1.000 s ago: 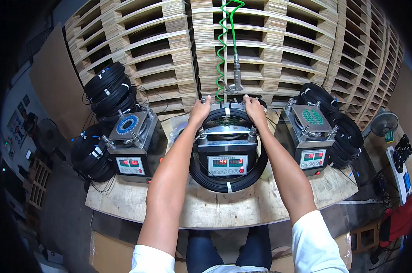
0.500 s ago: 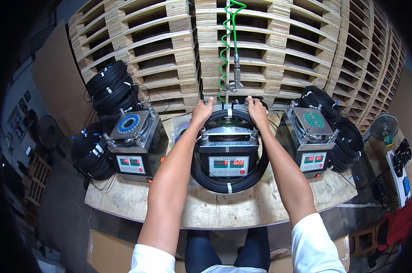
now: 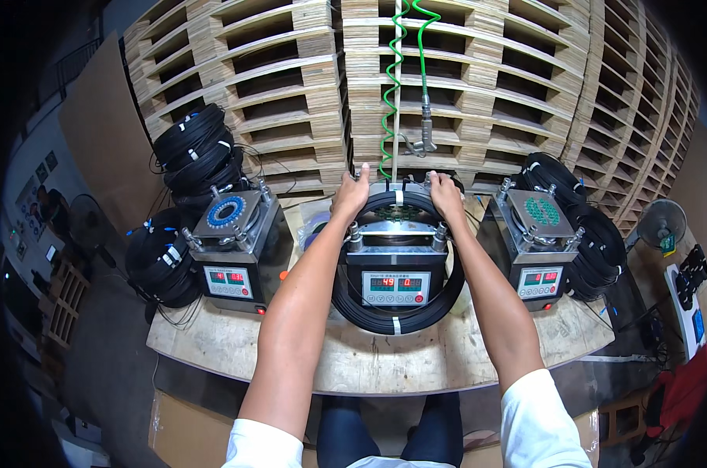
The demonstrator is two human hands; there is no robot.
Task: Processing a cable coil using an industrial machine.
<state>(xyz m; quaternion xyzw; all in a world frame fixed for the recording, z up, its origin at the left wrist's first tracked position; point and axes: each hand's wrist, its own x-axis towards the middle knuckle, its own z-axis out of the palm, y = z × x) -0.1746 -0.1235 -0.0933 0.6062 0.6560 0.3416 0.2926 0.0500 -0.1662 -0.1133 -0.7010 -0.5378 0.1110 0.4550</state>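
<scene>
In the middle of the bench stands a metal-topped polishing machine [image 3: 395, 288] with a lit red display. A coil of black cable [image 3: 396, 324] hangs looped around it, tied with white bands. Both my arms reach past the machine's near corner posts. At its far left corner my left hand [image 3: 351, 195] is closed around a metal knob, thumb up. My right hand [image 3: 447, 196] curls round the matching knob at the far right corner. My fingers partly hide both knobs. Between my hands, green parts on the top plate show behind the coil.
Similar machines stand at left [image 3: 227, 242], with a blue ring on top, and at right [image 3: 536, 242], with green parts. Black cable coils [image 3: 193, 144] are stacked beside them. A coiled green air hose with a metal nozzle [image 3: 427, 132] hangs before wooden pallets [image 3: 283, 78]. A fan [image 3: 661, 222] is at right.
The hose nozzle has swung to the right. Numbers on the three displays have changed. My hands stay at the far corners, the fingers shifted only slightly.
</scene>
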